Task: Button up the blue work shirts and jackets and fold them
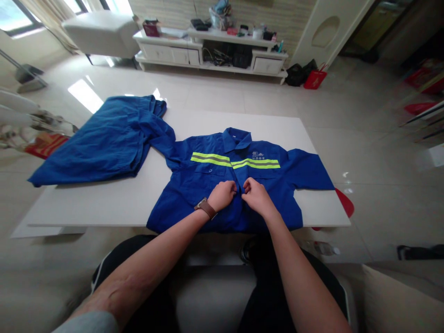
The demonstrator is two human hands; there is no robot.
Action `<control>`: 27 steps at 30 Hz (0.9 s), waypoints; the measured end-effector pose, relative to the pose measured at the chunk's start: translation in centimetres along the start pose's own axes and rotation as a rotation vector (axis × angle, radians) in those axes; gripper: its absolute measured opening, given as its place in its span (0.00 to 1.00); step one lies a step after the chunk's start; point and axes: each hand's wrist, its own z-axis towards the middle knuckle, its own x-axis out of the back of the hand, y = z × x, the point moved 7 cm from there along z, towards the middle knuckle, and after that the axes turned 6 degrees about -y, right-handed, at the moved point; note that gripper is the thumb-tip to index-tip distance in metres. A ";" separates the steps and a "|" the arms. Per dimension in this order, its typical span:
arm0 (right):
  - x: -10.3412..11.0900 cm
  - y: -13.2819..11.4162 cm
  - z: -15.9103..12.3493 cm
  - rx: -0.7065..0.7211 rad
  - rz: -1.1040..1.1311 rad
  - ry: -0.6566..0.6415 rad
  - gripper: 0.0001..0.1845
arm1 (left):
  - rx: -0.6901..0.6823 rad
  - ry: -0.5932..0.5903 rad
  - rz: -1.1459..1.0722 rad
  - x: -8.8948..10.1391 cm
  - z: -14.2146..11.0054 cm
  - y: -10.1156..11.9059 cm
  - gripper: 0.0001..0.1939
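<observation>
A blue work jacket (270,189) with yellow-green reflective stripes across the chest lies front up on the white table, collar away from me. Its sleeves spread to both sides, and the lower hem reaches the table's near edge. My left hand (223,195), with a brown-strapped watch on the wrist, pinches the front opening from the left. Just across the opening, my right hand (255,196) has its fingers closed on the other front edge. Whether a button sits between the fingertips is too small to tell. Another blue garment (100,143) lies loosely folded at the left, touching the jacket's sleeve.
The white table (277,125) stands close before my knees. Beyond it, a white TV cabinet (169,53) carries assorted items. A grey-white padded seat (100,34) stands at the back left, and a red bag (315,79) on the floor. A plastic bottle (326,249) lies at the right.
</observation>
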 end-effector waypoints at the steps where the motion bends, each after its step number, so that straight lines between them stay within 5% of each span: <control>1: 0.0 -0.1 0.0 0.003 0.010 0.001 0.12 | -0.002 0.003 -0.043 0.2 0.0 0.1 0.08; 17: -1.0 -0.4 0.1 0.067 0.000 -0.065 0.18 | 0.139 -0.161 -0.746 -2.2 1.1 -1.3 0.04; 27: -1.1 -0.6 0.1 0.099 -0.019 -0.074 0.19 | 0.129 -0.090 -0.700 -2.3 1.2 -1.9 0.06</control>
